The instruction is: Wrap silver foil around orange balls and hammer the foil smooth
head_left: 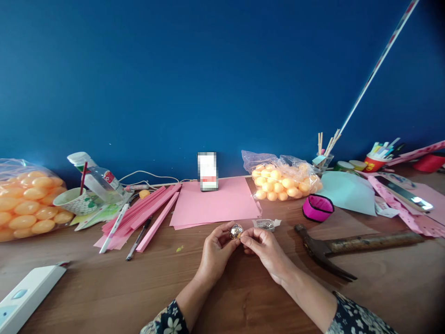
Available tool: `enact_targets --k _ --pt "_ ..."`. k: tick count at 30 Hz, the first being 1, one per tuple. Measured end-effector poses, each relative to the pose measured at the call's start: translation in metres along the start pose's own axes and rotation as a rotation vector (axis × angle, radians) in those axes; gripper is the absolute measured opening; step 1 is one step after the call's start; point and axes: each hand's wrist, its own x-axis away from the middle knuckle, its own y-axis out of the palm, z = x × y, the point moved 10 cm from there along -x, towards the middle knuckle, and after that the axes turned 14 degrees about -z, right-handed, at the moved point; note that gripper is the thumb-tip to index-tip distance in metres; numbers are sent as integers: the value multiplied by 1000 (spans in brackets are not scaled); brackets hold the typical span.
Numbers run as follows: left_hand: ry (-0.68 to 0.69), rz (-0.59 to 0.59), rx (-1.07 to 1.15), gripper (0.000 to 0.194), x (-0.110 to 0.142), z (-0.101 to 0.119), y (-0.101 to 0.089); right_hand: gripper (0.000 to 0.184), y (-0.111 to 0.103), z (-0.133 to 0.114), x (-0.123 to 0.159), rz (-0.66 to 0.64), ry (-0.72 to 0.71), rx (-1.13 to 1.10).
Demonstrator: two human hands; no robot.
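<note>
A small shiny silver ball (236, 231) sits between the thumb and fingers of my left hand (216, 253), above the wooden table. My right hand (266, 250) is closed in a pinch at the ball's lower right edge. What its fingertips hold is too small to make out. Just behind my right hand lies a small clear packet (267, 224) with silvery contents, partly hidden by the fingers. Pink paper sheets (215, 204) lie flat beyond both hands.
A hammer (368, 242) and a magenta band (317, 207) lie to the right. Behind them stands a bag of orange balls (278, 181). A phone (207, 171) leans against the wall. Leftward are pink strips (139, 215), pens, a paper cup (74, 202) and a white power strip (31, 297).
</note>
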Motion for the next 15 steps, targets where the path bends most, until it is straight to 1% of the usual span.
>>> enact_targets --k 10,15 --pt "12 10 9 41 0 0 -1 28 -1 4 0 -2 33 -5" --pt "17 14 -1 39 0 1 -1 26 0 4 1 -3 45 0"
